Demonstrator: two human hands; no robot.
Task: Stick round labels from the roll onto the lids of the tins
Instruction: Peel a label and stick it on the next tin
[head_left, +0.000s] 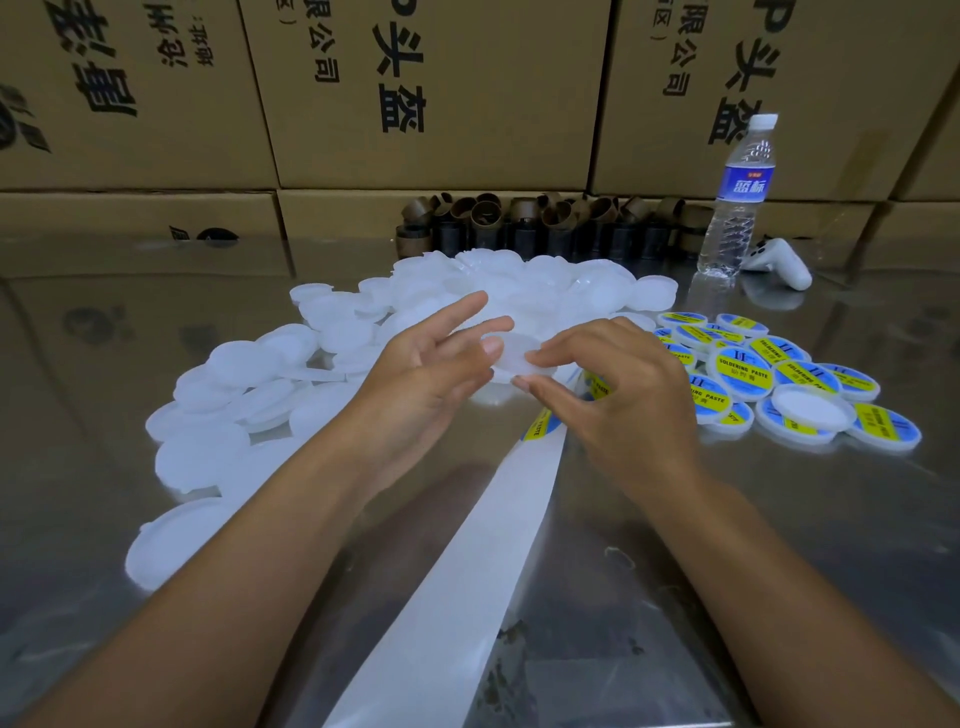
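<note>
A plain white lid (514, 353) is held above the table between both hands. My left hand (431, 369) supports its left edge with thumb and fingers, the other fingers straight. My right hand (618, 395) pinches its right edge with curled thumb and forefinger. Beneath the hands runs the white backing strip (467, 561) of the label roll, with a blue and yellow label (540, 423) showing on it under my right hand. A heap of unlabelled white lids (291, 374) spreads left and behind. Labelled lids (748, 369) lie in a pile to the right.
The table (779, 545) is shiny metal. A water bottle (735, 202) and a white controller (782, 262) stand at the back right. Brown cardboard cores (519, 223) line the back edge. Stacked cardboard boxes (441, 93) form a wall behind.
</note>
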